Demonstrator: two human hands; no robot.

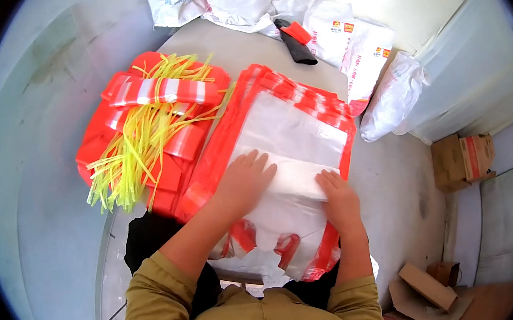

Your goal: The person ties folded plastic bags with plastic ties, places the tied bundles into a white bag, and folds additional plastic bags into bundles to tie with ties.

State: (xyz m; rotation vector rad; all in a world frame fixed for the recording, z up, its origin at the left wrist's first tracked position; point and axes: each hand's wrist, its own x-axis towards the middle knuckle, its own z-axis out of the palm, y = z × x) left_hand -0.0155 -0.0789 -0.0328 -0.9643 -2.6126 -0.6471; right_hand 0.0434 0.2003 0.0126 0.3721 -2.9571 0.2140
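A stack of red-edged, clear plastic bags (pixel 290 123) lies in front of me, with a white folded band (pixel 298 171) across the top one. My left hand (pixel 247 182) rests on the left end of this band, fingers stretched and slightly apart. At the band's right end, my right hand (pixel 339 201) lies with its fingers extended over the plastic; its thumb is hidden. Toward my lap, the bags' red-and-clear handles (pixel 288 246) hang at the near edge.
To the left, yellow-green plastic ties (pixel 132 150) lie across folded red bags (pixel 102 131). White printed sacks (pixel 334 35) line the table's back, near a black object with a red part (pixel 299 42). Cardboard boxes (pixel 462 162) stand at right, and opened cardboard (pixel 427 291) lies lower right.
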